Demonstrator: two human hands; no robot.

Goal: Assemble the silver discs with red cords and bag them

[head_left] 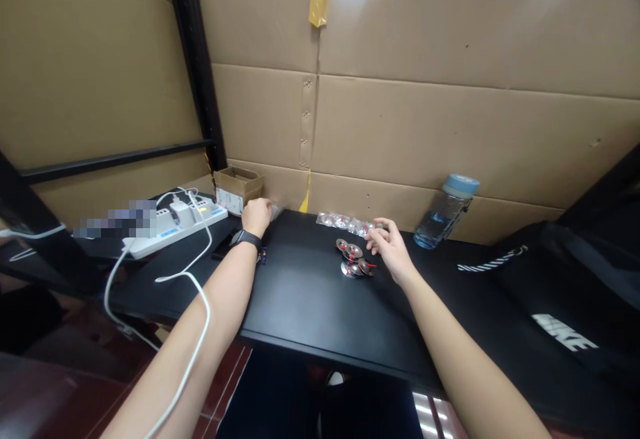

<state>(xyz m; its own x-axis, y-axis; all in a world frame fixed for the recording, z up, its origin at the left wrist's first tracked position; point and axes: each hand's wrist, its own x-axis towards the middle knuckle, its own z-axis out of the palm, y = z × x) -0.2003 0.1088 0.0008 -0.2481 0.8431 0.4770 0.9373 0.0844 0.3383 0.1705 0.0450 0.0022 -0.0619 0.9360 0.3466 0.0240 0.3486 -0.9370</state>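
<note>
My left hand [257,217], with a dark watch on its wrist, is at the back of the table with its fingers curled. Crinkled clear plastic [275,211] shows right beside the fingers; the hand hides whatever is in its grip. My right hand [389,247] hovers with loosely bent, separated fingers, and nothing shows between them. Just left of it lies a loose cluster of shiny metal discs with red parts [354,252]. Behind the cluster, a row of similar discs in clear plastic packets [343,222] stretches along the back, its right end close to my right fingers.
At the left are an open cardboard box [239,184] and a white power strip [175,229] with a white cable draped across my left forearm. A blue-lidded water bottle [445,212] and a black bag [560,292] are on the right. Cardboard panels [400,125] wall the back.
</note>
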